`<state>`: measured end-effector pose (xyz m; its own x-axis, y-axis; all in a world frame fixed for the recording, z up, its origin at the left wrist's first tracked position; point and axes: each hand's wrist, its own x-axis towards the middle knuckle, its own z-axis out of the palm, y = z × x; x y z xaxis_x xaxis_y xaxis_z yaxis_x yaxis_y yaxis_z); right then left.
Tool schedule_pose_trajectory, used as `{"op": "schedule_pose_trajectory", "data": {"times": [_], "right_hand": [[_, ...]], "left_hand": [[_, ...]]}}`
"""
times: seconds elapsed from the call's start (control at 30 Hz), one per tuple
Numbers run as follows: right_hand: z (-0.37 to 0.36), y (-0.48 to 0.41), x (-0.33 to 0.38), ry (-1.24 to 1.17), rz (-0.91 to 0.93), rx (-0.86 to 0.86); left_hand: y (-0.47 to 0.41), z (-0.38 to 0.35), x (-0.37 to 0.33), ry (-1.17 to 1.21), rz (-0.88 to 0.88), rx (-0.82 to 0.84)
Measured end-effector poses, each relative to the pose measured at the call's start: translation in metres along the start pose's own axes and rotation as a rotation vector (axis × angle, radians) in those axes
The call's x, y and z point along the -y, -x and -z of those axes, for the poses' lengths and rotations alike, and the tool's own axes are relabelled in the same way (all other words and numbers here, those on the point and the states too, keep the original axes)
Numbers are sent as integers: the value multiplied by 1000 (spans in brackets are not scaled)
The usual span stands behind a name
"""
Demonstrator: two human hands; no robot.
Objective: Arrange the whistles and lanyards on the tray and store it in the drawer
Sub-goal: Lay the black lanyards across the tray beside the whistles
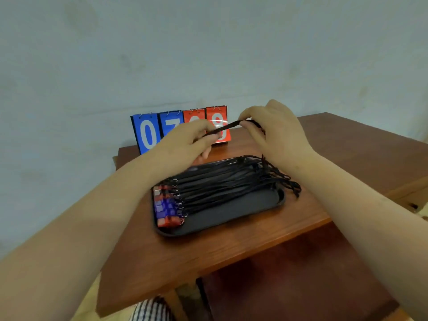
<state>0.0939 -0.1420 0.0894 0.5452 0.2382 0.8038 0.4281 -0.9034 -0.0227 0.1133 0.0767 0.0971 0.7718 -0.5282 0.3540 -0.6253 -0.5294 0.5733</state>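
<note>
Presently both hands, left (pixel 185 144) and right (pixel 275 133), pinch one lanyard (pixel 228 126) taut above tray (pixel 222 222) (whistles (pixel 168 206) lined inside) on worktop (pixel 231 246).

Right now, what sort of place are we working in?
Likely a sports equipment room or office corner: a flip scoreboard stands on a wooden table against a plain wall, behind a tray of whistles on lanyards.
</note>
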Motion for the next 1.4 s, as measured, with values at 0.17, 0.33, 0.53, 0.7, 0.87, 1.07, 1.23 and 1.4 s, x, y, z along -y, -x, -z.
{"op": "schedule_pose_trajectory", "data": {"times": [0.17,0.33,0.53,0.7,0.87,1.07,1.23,1.4], "right_hand": [[-18,25,-6,85,93,159],[-36,70,-27,140,56,223],[-55,125,-64,173,-60,210],[-71,156,-78,182,-135,153],[-77,162,-87,114,-261,130],[-72,164,-86,123,-458,110],[-70,163,-85,133,-514,107],[-66,161,-82,89,-639,151]], "left_hand": [[53,11,42,-100,38,-26],[90,-16,81,-99,114,-109],[108,-63,109,-66,134,-289],[115,-83,115,-93,125,-367],[111,-85,115,-152,114,-344],[112,-88,117,-264,63,-299],[114,-88,114,-287,81,-276],[115,-89,115,-306,83,-222]]}}
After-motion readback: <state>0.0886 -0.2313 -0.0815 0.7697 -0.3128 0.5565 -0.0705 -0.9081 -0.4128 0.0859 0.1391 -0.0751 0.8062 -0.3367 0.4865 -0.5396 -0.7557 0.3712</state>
